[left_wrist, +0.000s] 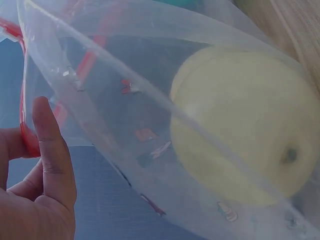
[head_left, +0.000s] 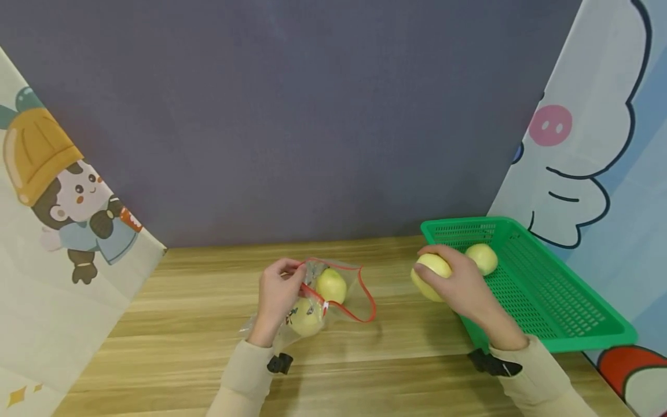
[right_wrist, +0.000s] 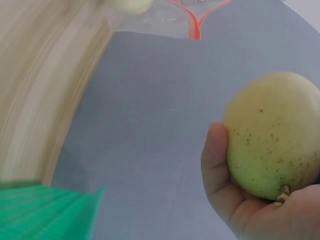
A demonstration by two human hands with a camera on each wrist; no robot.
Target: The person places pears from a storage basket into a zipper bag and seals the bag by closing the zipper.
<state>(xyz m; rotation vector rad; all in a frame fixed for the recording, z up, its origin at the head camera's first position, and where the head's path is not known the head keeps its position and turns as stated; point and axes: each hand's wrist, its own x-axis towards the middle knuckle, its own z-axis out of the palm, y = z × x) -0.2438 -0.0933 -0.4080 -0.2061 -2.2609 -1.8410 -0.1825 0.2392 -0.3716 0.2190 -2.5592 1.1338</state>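
The bag (head_left: 318, 301) is showing as thin clear plastic, glossy and creased, with a red plastic zip strip. The pear (right_wrist: 274, 134) is looking smooth and matt, with fine brown speckles. The basket (head_left: 547, 289) is shining as hard green plastic mesh. The table (head_left: 365, 370) is showing matt wood grain, and the sleeves (head_left: 542, 376) are looking like soft beige cloth.

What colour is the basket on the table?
Bright green, a mesh-sided plastic basket; the head view shows it best.

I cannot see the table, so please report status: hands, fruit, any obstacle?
Left hand holds bag open, two pears inside. Right hand grips pear at basket edge; one pear in basket. Nothing in the way.
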